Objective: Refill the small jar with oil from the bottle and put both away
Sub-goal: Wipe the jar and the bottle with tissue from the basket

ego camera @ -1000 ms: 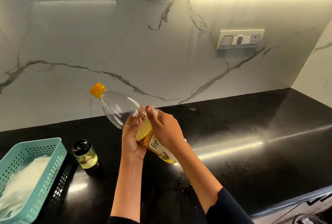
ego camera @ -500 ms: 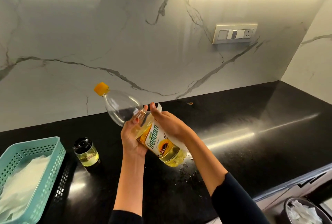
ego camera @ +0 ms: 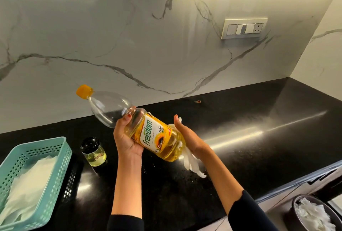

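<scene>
Teal basket (ego camera: 55,149) beside small jar (ego camera: 94,152)

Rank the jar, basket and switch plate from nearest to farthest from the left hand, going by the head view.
1. Jar: on the counter just left of the left hand, which holds the bottle.
2. Basket: further left, at the counter's edge, beyond the jar.
3. Switch plate: up on the wall, far right.

The left hand (ego camera: 127,138) gripped the oil bottle (ego camera: 148,129) around its middle, tilted, with the orange cap (ego camera: 84,91) up and away from the grip. The right hand (ego camera: 188,136) pressed a white tissue (ego camera: 190,162) against the bottle's base. The small jar (ego camera: 93,151) stood below the grip, cap-side.
</scene>
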